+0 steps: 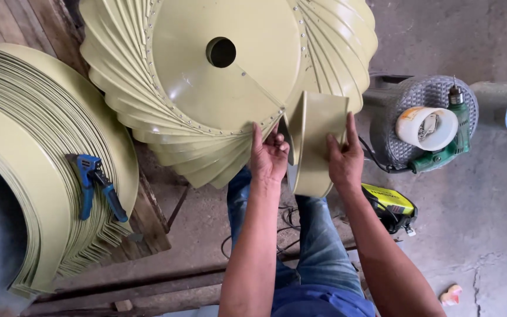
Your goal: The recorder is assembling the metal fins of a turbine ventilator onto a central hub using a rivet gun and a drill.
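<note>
Both forearms reached forward over the person's blue trousers (318,246). The left hand (269,155) was partly closed, fingers curled at the rim of the round vent head (224,88), thumb pointing up against its lower edge. The right hand (345,158) was closed on a curved blade (315,141), thumb across its face, fingers behind; the blade stood upright just beside the vent head's lower right rim, touching or nearly so.

Left of the arms, a stack of curved blades (36,158) lay on a wooden bench (148,223), with a blue hand tool (98,185) resting on top. To the right, on the concrete floor (488,223), sat a yellow-and-black device (389,205); farther off, a green drill (450,141) and a white cup (426,128) lay on a grey basket (423,97).
</note>
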